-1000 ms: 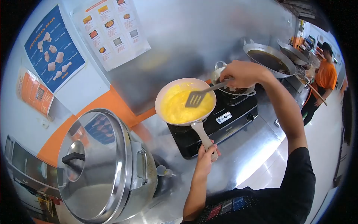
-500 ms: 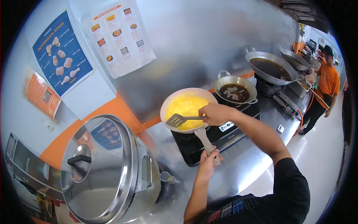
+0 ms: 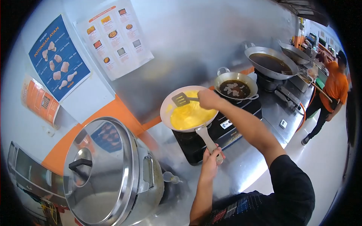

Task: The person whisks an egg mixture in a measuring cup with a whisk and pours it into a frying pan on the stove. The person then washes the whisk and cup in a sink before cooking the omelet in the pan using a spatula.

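Observation:
My left hand (image 3: 211,160) is closed round the beige handle of a frying pan (image 3: 166,113), which sits on the black gas stove (image 3: 183,150). Yellow egg-like food (image 3: 190,117) covers much of the pan's inside. My right hand (image 3: 208,99) is closed on the handle of a grey slotted spatula (image 3: 181,99). The spatula's blade is over the pan's upper left part, at the edge of the yellow food. Behind my right hand, a small wok (image 3: 235,86) holds dark liquid with pale pieces in it.
A large lidded steel pot (image 3: 109,177) stands at the left. Larger woks (image 3: 269,62) of dark oil line the back right. A co-worker in an orange shirt (image 3: 335,84) stands at the far right. A small white device (image 3: 283,123) lies on the steel counter.
The spatula has moved from above the pan's right side to its upper left, with my right hand lower than at first. The yellow food has shifted rightward. The co-worker's arm has risen.

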Tool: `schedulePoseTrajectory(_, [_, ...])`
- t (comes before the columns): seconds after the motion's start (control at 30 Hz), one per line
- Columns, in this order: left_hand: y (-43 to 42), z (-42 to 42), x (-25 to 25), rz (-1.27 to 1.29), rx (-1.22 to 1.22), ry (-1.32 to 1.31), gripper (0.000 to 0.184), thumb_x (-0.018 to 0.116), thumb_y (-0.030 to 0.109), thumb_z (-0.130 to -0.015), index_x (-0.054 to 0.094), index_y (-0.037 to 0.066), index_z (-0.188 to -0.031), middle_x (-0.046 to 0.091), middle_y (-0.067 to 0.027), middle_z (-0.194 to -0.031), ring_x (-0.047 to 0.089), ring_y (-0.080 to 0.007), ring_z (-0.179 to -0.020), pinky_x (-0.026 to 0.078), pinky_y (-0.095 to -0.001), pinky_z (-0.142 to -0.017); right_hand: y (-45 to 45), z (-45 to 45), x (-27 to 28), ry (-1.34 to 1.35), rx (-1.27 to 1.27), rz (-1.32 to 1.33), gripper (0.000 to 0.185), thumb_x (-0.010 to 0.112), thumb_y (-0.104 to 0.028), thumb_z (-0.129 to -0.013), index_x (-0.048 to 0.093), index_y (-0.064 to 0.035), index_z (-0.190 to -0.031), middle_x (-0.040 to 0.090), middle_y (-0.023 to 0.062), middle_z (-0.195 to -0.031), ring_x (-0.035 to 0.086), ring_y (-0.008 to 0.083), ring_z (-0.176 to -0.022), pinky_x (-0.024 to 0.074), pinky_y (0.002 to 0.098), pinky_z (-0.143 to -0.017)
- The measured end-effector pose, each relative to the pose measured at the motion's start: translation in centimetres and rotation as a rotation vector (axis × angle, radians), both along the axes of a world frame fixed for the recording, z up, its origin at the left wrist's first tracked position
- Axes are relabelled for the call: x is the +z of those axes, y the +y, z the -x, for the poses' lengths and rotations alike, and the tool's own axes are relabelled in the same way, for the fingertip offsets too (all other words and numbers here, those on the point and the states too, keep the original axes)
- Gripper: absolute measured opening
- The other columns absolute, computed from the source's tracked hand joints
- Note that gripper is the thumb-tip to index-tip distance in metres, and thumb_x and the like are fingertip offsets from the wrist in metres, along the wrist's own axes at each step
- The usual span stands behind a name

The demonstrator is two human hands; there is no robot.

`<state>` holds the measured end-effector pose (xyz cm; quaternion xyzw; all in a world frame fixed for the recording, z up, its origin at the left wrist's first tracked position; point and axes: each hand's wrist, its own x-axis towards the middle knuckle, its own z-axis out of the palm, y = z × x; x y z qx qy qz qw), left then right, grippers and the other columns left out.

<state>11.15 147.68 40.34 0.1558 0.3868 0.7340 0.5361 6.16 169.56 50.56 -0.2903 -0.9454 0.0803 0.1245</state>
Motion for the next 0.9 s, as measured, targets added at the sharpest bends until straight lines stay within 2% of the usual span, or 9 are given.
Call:
schedulePoseTrajectory(0.1, [-0.1,0.2,-0.3,-0.014,-0.032,-0.006,0.021,0.057,0.012,-0.083,0.047,0.008,-0.100,0.053,-0.0052,-0.068,0.051,-0.0127,-0.057,0.033,-0.0239,-0.045,1.8,-2.0,2.6,-0.072,0.061,-0.096,0.022,0.054,-0.011,-0.074,0.066,-0.0022,-0.091,0.064,0.0203,-0.085,0.062,0.0355,-0.082,0.0484,0.0418,-0.077])
schedulePoseTrajectory(0.17, [-0.1,0.0,-0.2,0.011,0.003,-0.002,0.021,0.057,0.012,-0.083,0.047,0.008,-0.100,0.053,-0.0051,-0.067,0.051,-0.0131,-0.057,0.034,-0.0242,-0.045,1.2,-4.6,5.5,0.026,0.089,-0.070,0.020,0.058,-0.008,-0.071,0.068,-0.0041,-0.088,0.064,0.0199,-0.087,0.062,0.0351,-0.086,0.0491,0.0420,-0.077])
schedulePoseTrajectory(0.23, [0.1,0.0,-0.2,0.015,0.009,0.002,0.021,0.057,0.012,-0.083,0.047,0.008,-0.100,0.053,-0.0050,-0.067,0.052,-0.0134,-0.057,0.034,-0.0245,-0.045,-2.3,-7.9,10.4,-0.027,0.100,-0.175,0.021,0.058,-0.011,-0.073,0.068,-0.0096,-0.091,0.065,0.0173,-0.081,0.062,0.0339,-0.078,0.0489,0.0425,-0.073])
schedulePoseTrajectory(0.33, [0.3,0.3,-0.5,-0.003,-0.009,0.002,0.022,0.057,0.012,-0.083,0.046,0.008,-0.101,0.053,-0.0055,-0.066,0.050,-0.0123,-0.055,0.032,-0.0242,-0.043,-4.0,-10.9,13.3,-0.193,0.133,-0.302,0.020,0.061,-0.013,-0.072,0.069,-0.0140,-0.090,0.065,0.0152,-0.076,0.063,0.0320,-0.075,0.0493,0.0418,-0.069])
schedulePoseTrajectory(0.4, [0.4,0.2,-0.7,-0.007,-0.006,-0.005,0.023,0.057,0.014,-0.083,0.044,0.009,-0.102,0.054,-0.0063,-0.065,0.046,-0.0095,-0.051,0.026,-0.0229,-0.041,-4.6,-11.2,12.4,-0.295,0.192,-0.341,0.020,0.061,-0.014,-0.072,0.069,-0.0153,-0.090,0.064,0.0136,-0.074,0.063,0.0310,-0.074,0.0493,0.0415,-0.068])
schedulePoseTrajectory(0.5, [0.3,0.2,-0.7,-0.017,-0.018,-0.011,0.023,0.057,0.014,-0.084,0.044,0.010,-0.102,0.054,-0.0061,-0.065,0.046,-0.0090,-0.051,0.026,-0.0223,-0.041,-5.5,-10.8,8.9,-0.394,0.231,-0.422,0.023,0.062,-0.010,-0.069,0.068,-0.0125,-0.091,0.064,0.0137,-0.075,0.064,0.0315,-0.068,0.0499,0.0421,-0.062])
schedulePoseTrajectory(0.67, [0.1,0.3,-0.5,-0.012,-0.037,0.002,0.022,0.056,0.015,-0.084,0.044,0.010,-0.102,0.054,-0.0054,-0.065,0.045,-0.0079,-0.051,0.026,-0.0218,-0.042,-5.6,-8.2,4.1,-0.182,0.254,-0.449,0.031,0.059,-0.009,-0.072,0.063,-0.0115,-0.103,0.062,0.0124,-0.070,0.064,0.0280,-0.063,0.0512,0.0376,-0.055])
schedulePoseTrajectory(0.77, [0.2,0.3,-0.4,0.002,-0.027,0.008,0.022,0.056,0.014,-0.084,0.046,0.009,-0.102,0.054,-0.0050,-0.065,0.046,-0.0095,-0.053,0.028,-0.0220,-0.042,-3.8,-5.7,0.7,-0.126,0.223,-0.469,0.019,0.059,-0.010,-0.074,0.064,-0.0081,-0.092,0.063,0.0114,-0.071,0.065,0.0247,-0.064,0.0524,0.0351,-0.054])
schedulePoseTrajectory(0.9, [-0.1,0.4,-0.1,-0.008,-0.038,0.021,0.023,0.056,0.014,-0.084,0.046,0.009,-0.103,0.053,-0.0045,-0.066,0.048,-0.0107,-0.054,0.030,-0.0229,-0.043,-2.5,-3.6,-1.2,-0.074,0.195,-0.424,0.022,0.057,-0.010,-0.076,0.064,-0.0089,-0.096,0.063,0.0132,-0.076,0.066,0.0261,-0.074,0.0532,0.0374,-0.061])
